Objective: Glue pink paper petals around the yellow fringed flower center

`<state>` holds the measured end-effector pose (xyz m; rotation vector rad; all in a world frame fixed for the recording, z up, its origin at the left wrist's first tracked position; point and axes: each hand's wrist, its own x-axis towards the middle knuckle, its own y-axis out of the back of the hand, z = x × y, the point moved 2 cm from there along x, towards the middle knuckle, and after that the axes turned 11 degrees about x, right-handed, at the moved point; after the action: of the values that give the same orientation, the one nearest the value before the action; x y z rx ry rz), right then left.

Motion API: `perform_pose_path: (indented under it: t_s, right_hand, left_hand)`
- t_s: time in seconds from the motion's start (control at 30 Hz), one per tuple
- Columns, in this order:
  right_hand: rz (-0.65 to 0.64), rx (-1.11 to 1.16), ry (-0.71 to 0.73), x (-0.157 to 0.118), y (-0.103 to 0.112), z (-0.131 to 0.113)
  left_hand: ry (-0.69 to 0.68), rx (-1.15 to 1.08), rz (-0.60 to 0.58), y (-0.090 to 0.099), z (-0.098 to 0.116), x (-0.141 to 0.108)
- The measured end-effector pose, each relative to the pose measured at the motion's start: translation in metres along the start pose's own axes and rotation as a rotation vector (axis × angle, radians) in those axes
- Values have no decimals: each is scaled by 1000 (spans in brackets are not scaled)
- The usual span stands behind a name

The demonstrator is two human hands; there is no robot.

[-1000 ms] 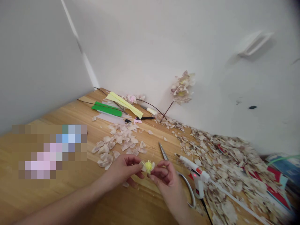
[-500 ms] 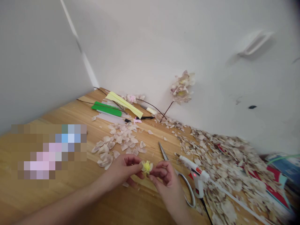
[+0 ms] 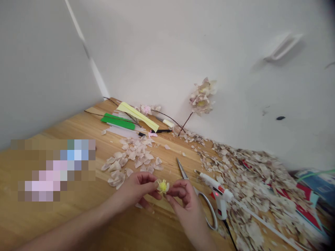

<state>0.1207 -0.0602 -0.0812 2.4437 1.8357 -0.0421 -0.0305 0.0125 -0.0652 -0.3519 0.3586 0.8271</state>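
- Head view: the left hand [image 3: 136, 190] and right hand [image 3: 184, 197] meet over the near edge of the table [image 3: 78, 132], fingertips closed on a small yellow flower centre [image 3: 162, 186] pinched between them.
- Against the frames a second and half a second ago, the flower centre has barely shifted. The grip is unchanged and both hands have slipped slightly toward the near edge, so the fine fingertip work looks to be continuing, with nothing released.
- Scissors [image 3: 195, 195] and a glue gun [image 3: 217, 191] lie untouched just right of the hands; loose petals [image 3: 133, 157] are scattered behind them.
- A finished paper flower [image 3: 201, 96] leans against the wall at the far edge.
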Motion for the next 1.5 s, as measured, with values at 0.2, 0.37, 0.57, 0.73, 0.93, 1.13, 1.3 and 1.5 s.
perform_pose_path:
  t_s: [0.2, 0.37, 0.57, 0.73, 0.93, 1.13, 1.3, 1.5]
  right_hand:
    - [-6, 15, -2, 0, 0, 2]
    - [-8, 39, -10, 0, -1, 0]
    - [23, 223, -62, 2, -3, -7]
    - [17, 345, -94, 5, -3, -9]
    - [-26, 446, -156, 6, -3, -11]
    - [-23, 428, -167, 5, -1, -12]
    - [-44, 433, -174, 6, -3, -14]
    - [-48, 466, -177, 5, -4, -14]
  left_hand:
    - [2, -9, -5, -1, 1, 0]
    - [10, -20, -9, -1, 6, -3]
    - [18, -96, -36, 0, 7, -5]
    - [5, -16, -51, -4, 0, -1]
    - [-52, 56, -29, -7, -1, -2]
    - [-58, 45, -31, -6, 2, -3]
    - [-94, 73, -51, -8, 1, -3]
    - [-130, 40, -52, -8, -2, -2]
